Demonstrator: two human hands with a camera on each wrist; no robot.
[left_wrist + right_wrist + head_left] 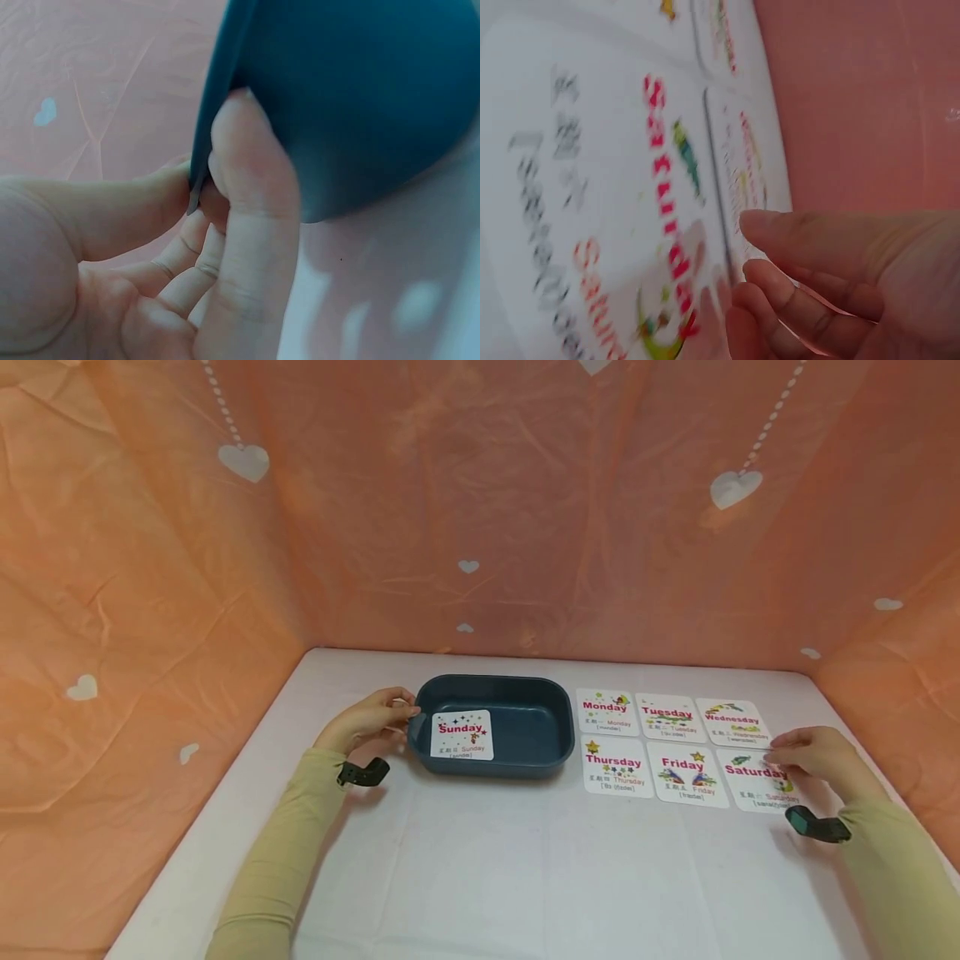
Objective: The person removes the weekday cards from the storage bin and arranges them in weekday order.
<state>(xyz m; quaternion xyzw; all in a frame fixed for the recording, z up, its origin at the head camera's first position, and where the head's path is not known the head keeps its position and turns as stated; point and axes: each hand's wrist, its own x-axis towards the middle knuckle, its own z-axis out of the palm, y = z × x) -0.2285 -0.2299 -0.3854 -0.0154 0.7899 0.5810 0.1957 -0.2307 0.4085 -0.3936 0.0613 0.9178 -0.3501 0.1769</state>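
Note:
My left hand (369, 720) pinches the left end of a dark blue-green tray (561, 717) between thumb and fingers; in the left wrist view the tray's wall (352, 90) rises beside the index finger. Inside the tray a white "Sunday" card (461, 735) lies face up toward the left. Over on the right, my right hand (825, 760) hovers at the upper right corner of the "Saturday" card (753, 781), its fingers loosely bent with nothing between them. That card lies flat, its printing large in the right wrist view.
Right of the tray, cards form two rows: "Monday" (607, 713), "Tuesday" (670, 718) and "Wednesday" (732, 722) behind, "Thursday" (617, 767) and "Friday" (687, 775) in front beside "Saturday". A white cloth (540, 877) covers the table. Orange sheeting (525, 593) with white hearts surrounds it.

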